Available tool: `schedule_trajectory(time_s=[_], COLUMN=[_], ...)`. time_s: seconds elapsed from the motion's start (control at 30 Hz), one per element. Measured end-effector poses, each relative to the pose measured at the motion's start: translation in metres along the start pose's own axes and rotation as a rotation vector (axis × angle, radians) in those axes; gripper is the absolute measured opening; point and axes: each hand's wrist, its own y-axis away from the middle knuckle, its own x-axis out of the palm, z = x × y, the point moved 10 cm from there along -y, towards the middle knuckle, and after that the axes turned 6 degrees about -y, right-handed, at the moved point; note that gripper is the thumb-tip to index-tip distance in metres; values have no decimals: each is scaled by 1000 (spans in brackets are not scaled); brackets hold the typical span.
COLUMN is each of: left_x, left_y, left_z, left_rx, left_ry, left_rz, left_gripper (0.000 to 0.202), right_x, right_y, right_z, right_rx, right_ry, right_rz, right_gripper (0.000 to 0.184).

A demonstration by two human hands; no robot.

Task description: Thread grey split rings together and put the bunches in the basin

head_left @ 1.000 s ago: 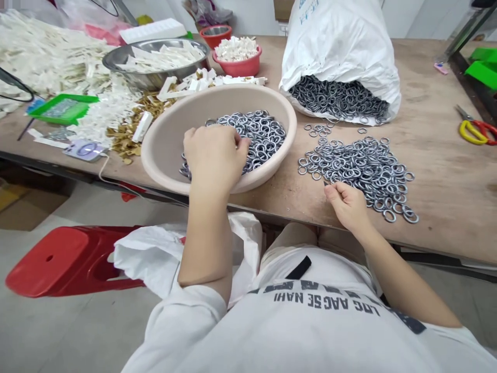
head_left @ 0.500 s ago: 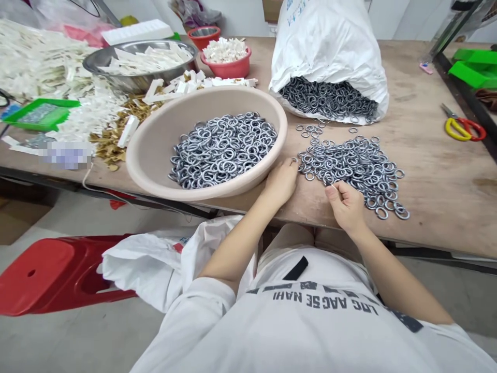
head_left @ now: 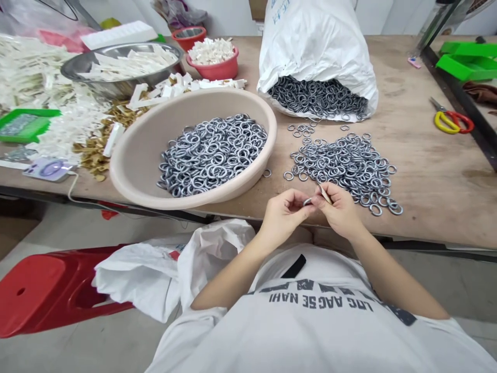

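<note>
My left hand (head_left: 282, 216) pinches a grey metal ring (head_left: 307, 201) between thumb and fingertips, just over the front edge of the table. Meeting it from the right, my right hand (head_left: 340, 211) is closed on a small thin pointed tool (head_left: 325, 195) whose exact kind I cannot make out. The fingertips of both hands come together at the ring. Right behind them lies a loose pile of grey rings (head_left: 341, 163). To the left, a wide beige basin (head_left: 128, 178) holds a heap of similar rings (head_left: 217, 153).
A white sack (head_left: 314, 46) full of rings lies open at the back. Scissors (head_left: 452, 120) with red and yellow handles are at the right. White strips fill a metal bowl (head_left: 132, 85), and a red bowl (head_left: 213, 70) holds white pieces. A red stool (head_left: 34, 290) stands at lower left.
My left hand has moved from the left edge of the pile towards my right hand and now holds a ring. A loose ring lies beside the basin. The view has shifted slightly.
</note>
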Motion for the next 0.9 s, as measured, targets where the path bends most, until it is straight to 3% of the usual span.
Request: schedule_trajectory(time_s=[0.1,0.2,0.37,0.47,0.6,0.8,0.9], left_x=[23,33,18,10,2,-4,2], left_y=[6,10,10,10,10,12,22], left_z=[11,12,3,2,3,-9,-23], left_rx=[-157,-176,-23,11,57,161,257], left_ry=[342,385,140,112,92,16,0], left_rz=[187,273,182,134,95,84,177], left_gripper=[31,31,24,24,22,22,19], right_x=[-1,0,-6,-10,14,24,2], right_y=[5,11,15,18,30,31,12], right_z=[-2,-3,11,31,49,42,26], right_rx=[5,51,86,-13,-175,-155,-26], right_ry=[-130,-130,102,365,611,670,817], right_rz=[-6,6,5,-8,151,211,79], right_gripper=[20,21,22,22,31,40,44])
